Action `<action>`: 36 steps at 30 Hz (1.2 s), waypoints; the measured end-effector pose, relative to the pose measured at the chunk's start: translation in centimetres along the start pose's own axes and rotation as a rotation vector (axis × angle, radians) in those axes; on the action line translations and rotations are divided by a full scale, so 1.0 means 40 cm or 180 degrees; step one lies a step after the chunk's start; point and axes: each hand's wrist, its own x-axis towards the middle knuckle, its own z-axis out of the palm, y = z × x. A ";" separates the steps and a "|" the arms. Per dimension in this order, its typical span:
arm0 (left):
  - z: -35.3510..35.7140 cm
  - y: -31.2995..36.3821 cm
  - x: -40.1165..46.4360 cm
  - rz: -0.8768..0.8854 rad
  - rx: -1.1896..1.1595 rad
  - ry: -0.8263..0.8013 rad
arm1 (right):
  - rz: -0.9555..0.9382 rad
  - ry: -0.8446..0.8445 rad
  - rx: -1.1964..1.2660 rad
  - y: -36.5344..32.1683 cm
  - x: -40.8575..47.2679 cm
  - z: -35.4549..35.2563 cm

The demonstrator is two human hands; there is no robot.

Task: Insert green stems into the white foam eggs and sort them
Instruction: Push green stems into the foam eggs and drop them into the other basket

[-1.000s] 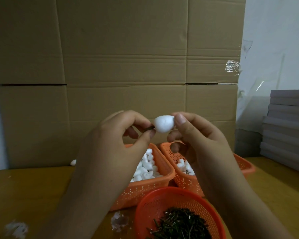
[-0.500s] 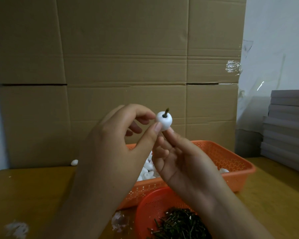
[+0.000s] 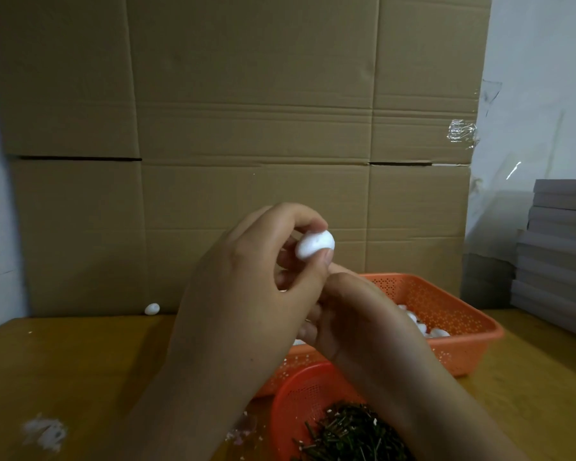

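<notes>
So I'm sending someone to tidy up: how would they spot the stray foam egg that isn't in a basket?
Start at the big cardboard wall behind the wooden table. Follow its bottom edge left of the orange baskets; the stray foam egg lies there alone on the table. The other eggs sit in a basket or in the left hand.

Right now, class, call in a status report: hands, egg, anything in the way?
Left hand pinches foam egg, no stem visible. Right hand below it, grip unclear. Stems wait in round basket. Nothing blocking.
</notes>
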 end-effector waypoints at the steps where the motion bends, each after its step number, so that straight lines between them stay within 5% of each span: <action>1: -0.002 -0.003 0.001 -0.0007 -0.0017 0.0043 | 0.0007 0.0181 -0.0110 -0.004 0.002 -0.005; 4: -0.007 -0.013 0.004 -0.0024 -0.0049 0.0128 | -0.0220 0.0762 -0.0326 -0.021 -0.002 -0.028; 10: 0.002 -0.017 0.003 -0.0060 -0.0207 0.0137 | -0.0758 0.0962 -0.1173 -0.054 -0.024 -0.032; 26: 0.012 -0.020 -0.001 -0.0254 -0.0045 -0.0003 | -0.0904 0.0496 -0.2642 -0.074 -0.037 0.008; 30: 0.008 -0.032 0.002 -0.0567 -0.0511 -0.0038 | -0.0811 0.0700 -0.1929 -0.087 -0.037 0.000; 36: 0.017 -0.032 0.005 -0.1023 -0.1096 -0.0855 | -0.0552 0.1180 -0.1150 -0.099 -0.034 -0.035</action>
